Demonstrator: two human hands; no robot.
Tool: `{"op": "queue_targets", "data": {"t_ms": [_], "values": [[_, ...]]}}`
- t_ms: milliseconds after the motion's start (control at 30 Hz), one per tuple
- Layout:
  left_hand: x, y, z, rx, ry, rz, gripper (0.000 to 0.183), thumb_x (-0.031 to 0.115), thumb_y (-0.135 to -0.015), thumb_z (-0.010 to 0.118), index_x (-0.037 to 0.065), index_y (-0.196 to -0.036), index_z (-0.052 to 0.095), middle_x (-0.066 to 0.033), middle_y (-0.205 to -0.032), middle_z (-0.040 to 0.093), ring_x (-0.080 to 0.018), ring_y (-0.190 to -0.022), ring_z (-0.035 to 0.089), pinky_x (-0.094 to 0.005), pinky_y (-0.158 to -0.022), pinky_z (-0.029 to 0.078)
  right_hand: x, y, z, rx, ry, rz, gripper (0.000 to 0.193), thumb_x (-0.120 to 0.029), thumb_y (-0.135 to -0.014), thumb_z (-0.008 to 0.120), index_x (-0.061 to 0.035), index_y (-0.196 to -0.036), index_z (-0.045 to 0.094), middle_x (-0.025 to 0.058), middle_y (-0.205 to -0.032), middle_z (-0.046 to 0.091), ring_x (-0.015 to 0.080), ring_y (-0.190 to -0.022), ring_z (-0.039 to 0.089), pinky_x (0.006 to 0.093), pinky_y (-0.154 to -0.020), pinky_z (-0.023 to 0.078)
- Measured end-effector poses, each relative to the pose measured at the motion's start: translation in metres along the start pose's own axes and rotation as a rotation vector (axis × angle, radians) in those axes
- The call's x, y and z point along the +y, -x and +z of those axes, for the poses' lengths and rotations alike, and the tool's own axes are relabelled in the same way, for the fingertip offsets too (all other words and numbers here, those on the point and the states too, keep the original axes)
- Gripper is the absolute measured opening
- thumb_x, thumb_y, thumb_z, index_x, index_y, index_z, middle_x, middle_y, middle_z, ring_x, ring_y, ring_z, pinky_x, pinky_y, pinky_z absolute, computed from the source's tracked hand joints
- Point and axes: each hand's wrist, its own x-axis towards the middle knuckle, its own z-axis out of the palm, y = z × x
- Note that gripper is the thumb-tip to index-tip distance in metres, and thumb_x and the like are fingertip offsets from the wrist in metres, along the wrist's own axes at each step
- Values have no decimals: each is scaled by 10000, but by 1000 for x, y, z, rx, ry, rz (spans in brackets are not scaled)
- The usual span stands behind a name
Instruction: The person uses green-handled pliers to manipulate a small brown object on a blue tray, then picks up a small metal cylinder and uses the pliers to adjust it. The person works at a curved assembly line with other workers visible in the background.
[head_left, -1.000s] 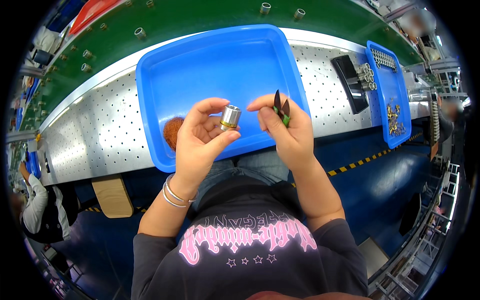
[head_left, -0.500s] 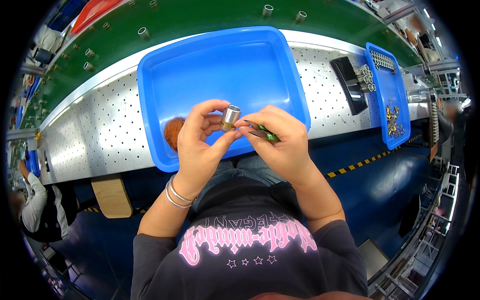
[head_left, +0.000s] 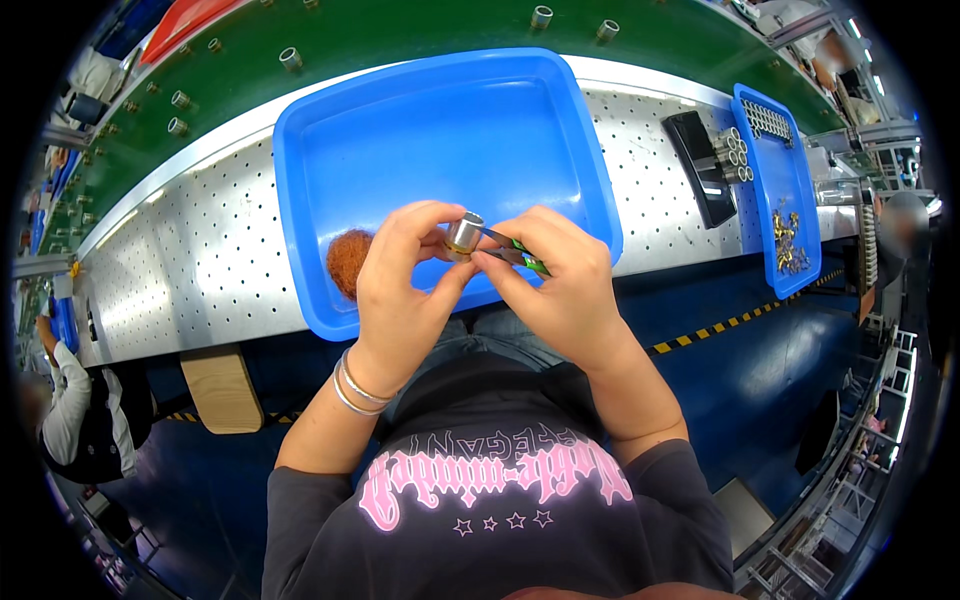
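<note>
Between the thumb and fingers of my left hand (head_left: 405, 262) is a short silvery metal sleeve (head_left: 466, 231) with a brass-coloured band at its lower end. My right hand (head_left: 560, 272) grips a pair of dark tweezers (head_left: 518, 254) with green marks on them. The tweezer tips are at the right side of the sleeve; whether they touch it I cannot tell. Both hands are above the near part of a large blue tray (head_left: 282, 190). A ball of reddish-brown wire wool (head_left: 346, 263) lies inside the tray, left of my left hand.
Behind the tray runs a green belt (head_left: 420, 28) carrying several metal sleeves. The perforated metal bench (head_left: 200, 250) bears a black case (head_left: 696, 165) and stacked sleeves (head_left: 735, 155) on the right. Beyond them is a narrower blue tray (head_left: 772, 175) of small brass parts (head_left: 788, 245).
The tweezers have turned in my right hand, their tips now closer against the sleeve. The sleeve is tilted slightly differently in my left fingers.
</note>
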Motion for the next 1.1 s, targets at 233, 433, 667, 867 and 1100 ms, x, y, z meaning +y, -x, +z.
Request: {"op": "queue_targets", "data": {"t_ms": [233, 433, 667, 867, 1100], "values": [[1, -2, 1, 50, 35, 14, 400, -92, -646, 673, 23, -1018, 578, -108, -999, 535, -178, -833, 590, -268, -698, 538, 0, 0, 2, -40, 34, -79, 235, 8, -658, 652, -41, -865, 552, 85, -760, 531, 250, -617, 559, 316, -514, 449], [7, -3, -4, 1, -8, 19, 399, -92, -673, 643, 41, -1047, 604, -104, -960, 509, -186, -841, 585, -261, -722, 529, 1, -3, 3, -67, 73, -153, 259, 12, -647, 648, -52, -867, 527, 77, -765, 521, 249, -622, 563, 316, -513, 454], [5, 0, -4, -60, 28, -30, 441, -102, -689, 622, 35, -1105, 567, -104, -940, 513, -196, -848, 598, -273, -744, 525, -6, -16, -5, -161, 128, -145, 220, -65, -692, 638, -42, -888, 540, 81, -763, 526, 262, -647, 573, 328, -531, 462], [4, 6, -3, -76, 298, -241, 508, -98, -715, 624, 39, -1187, 492, -97, -974, 527, -176, -904, 597, -283, -777, 530, 7, -43, -14, -283, -61, 88, 159, -147, -752, 620, -7, -820, 585, 95, -654, 507, 217, -581, 518, 316, -529, 420], [9, -1, -12, -88, 855, -515, 539, -1, -798, 610, 39, -1288, 389, -96, -1016, 540, -187, -943, 593, -269, -803, 503, 20, -39, -20, -239, -299, 351, 118, -129, -771, 631, -25, -786, 576, -22, -608, 436, 52, -564, 403, 215, -487, 315]]}}
